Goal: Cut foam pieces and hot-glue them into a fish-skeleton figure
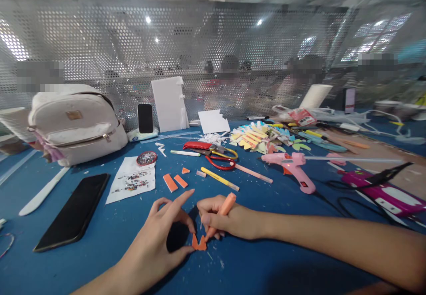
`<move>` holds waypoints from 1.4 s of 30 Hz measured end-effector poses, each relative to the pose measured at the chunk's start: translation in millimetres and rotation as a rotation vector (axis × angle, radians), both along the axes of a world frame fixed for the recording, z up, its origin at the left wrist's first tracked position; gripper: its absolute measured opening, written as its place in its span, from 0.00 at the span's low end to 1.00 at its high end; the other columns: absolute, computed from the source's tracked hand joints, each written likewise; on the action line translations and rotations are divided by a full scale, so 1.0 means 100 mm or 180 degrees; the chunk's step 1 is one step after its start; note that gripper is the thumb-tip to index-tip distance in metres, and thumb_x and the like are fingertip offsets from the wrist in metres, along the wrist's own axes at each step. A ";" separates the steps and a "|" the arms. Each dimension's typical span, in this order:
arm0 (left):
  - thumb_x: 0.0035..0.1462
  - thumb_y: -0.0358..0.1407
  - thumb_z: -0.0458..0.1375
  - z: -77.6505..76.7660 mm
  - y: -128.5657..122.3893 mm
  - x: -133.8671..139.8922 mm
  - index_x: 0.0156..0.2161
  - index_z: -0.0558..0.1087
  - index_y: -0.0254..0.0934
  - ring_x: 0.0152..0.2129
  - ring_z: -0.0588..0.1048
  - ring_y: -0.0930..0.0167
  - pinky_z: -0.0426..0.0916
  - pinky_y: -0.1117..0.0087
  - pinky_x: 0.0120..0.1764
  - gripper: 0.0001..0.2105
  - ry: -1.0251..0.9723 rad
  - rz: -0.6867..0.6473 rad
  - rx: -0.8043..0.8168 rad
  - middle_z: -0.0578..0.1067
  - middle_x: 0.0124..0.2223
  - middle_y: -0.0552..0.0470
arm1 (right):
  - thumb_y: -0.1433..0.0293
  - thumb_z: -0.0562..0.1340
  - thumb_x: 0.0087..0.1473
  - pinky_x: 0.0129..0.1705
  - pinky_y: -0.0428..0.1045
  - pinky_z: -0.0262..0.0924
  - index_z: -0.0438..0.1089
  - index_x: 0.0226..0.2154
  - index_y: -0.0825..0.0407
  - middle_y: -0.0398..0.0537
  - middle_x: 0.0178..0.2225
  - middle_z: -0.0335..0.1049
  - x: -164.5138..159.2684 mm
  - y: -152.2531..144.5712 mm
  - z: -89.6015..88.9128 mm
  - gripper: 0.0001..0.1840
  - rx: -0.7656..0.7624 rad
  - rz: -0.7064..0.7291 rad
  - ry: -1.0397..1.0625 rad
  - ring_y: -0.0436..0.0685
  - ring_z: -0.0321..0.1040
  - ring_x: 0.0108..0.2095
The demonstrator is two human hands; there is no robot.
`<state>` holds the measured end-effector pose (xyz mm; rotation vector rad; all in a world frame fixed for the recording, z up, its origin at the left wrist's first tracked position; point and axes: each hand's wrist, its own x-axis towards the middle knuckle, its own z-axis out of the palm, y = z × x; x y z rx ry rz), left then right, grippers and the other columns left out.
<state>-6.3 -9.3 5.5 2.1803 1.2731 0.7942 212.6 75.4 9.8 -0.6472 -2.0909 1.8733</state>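
Notched orange piece point(199, 243): one, on the desk point(253, 259) between the hands, near the front.
Left hand point(166, 224): thumb and a fingertip closed on the piece's left side.
Right hand point(238, 222): gripping one orange marker point(228, 204), its lower end at the piece's right point.
Done: notch cut; visible face orange throughout, so colouring seemed well along.
Left: perhaps the right edge; underside hidden, couldn't tell.
Loose orange bits: two strips point(170, 182), one small triangle point(185, 170), also orange on top.
Other pens nearby: one yellow point(219, 178), one pale pink point(253, 173), one white point(185, 153); one loose cap point(201, 174).
Glue gun point(293, 166): one, pink, lying right, stick in its back.
Coloured cut-outs point(259, 135): one heap, too jumbled to count.
White sheets: two, one tall point(168, 104), one short point(213, 120).
Bag point(76, 126): one, far left.
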 end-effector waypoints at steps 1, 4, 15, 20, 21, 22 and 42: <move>0.56 0.26 0.60 0.00 0.00 0.00 0.68 0.42 0.59 0.41 0.75 0.67 0.47 0.54 0.60 0.44 0.0001 -0.0005 -0.0001 0.77 0.40 0.62 | 0.40 0.62 0.54 0.24 0.41 0.57 0.60 0.27 0.52 0.42 0.26 0.69 0.00 0.00 0.00 0.32 0.0010 -0.0002 0.0007 0.46 0.63 0.22; 0.56 0.25 0.60 0.01 0.00 0.00 0.68 0.42 0.59 0.41 0.75 0.67 0.46 0.53 0.61 0.44 -0.0014 -0.0007 0.0020 0.77 0.40 0.61 | 0.42 0.64 0.53 0.23 0.41 0.56 0.61 0.26 0.52 0.42 0.26 0.69 0.00 0.00 0.01 0.31 0.0036 0.0028 0.0000 0.47 0.64 0.23; 0.55 0.25 0.60 0.00 -0.01 0.00 0.68 0.42 0.59 0.42 0.75 0.66 0.48 0.53 0.60 0.45 -0.0019 -0.0013 -0.0009 0.77 0.40 0.62 | 0.43 0.65 0.53 0.24 0.41 0.57 0.62 0.28 0.53 0.43 0.27 0.70 0.00 0.00 0.02 0.30 0.0008 0.0089 0.0023 0.47 0.65 0.24; 0.56 0.26 0.60 0.00 0.00 -0.01 0.68 0.42 0.58 0.43 0.75 0.66 0.48 0.54 0.60 0.44 -0.0019 -0.0005 0.0021 0.77 0.41 0.60 | 0.41 0.64 0.52 0.23 0.42 0.56 0.61 0.27 0.52 0.42 0.25 0.68 0.00 0.00 0.02 0.31 -0.0027 0.0083 0.0006 0.47 0.63 0.22; 0.56 0.26 0.60 0.00 0.00 -0.01 0.68 0.42 0.58 0.42 0.75 0.66 0.48 0.53 0.60 0.43 -0.0024 -0.0009 0.0021 0.77 0.41 0.60 | 0.41 0.65 0.52 0.24 0.42 0.57 0.62 0.27 0.53 0.42 0.25 0.69 0.00 0.00 0.03 0.31 -0.0026 0.0078 0.0005 0.47 0.64 0.23; 0.56 0.25 0.60 0.00 0.00 -0.01 0.68 0.43 0.57 0.42 0.75 0.66 0.49 0.53 0.60 0.43 -0.0026 -0.0010 0.0027 0.77 0.41 0.60 | 0.42 0.65 0.52 0.24 0.42 0.57 0.62 0.27 0.53 0.42 0.26 0.69 0.00 0.00 0.03 0.31 -0.0027 0.0082 -0.0001 0.47 0.64 0.23; 0.56 0.25 0.60 -0.01 -0.02 0.00 0.68 0.43 0.59 0.41 0.75 0.68 0.45 0.56 0.60 0.44 -0.0080 -0.0025 0.0027 0.77 0.40 0.62 | 0.41 0.64 0.53 0.22 0.41 0.56 0.60 0.25 0.52 0.42 0.24 0.68 0.00 0.00 0.00 0.32 -0.0004 0.0044 -0.0052 0.46 0.65 0.22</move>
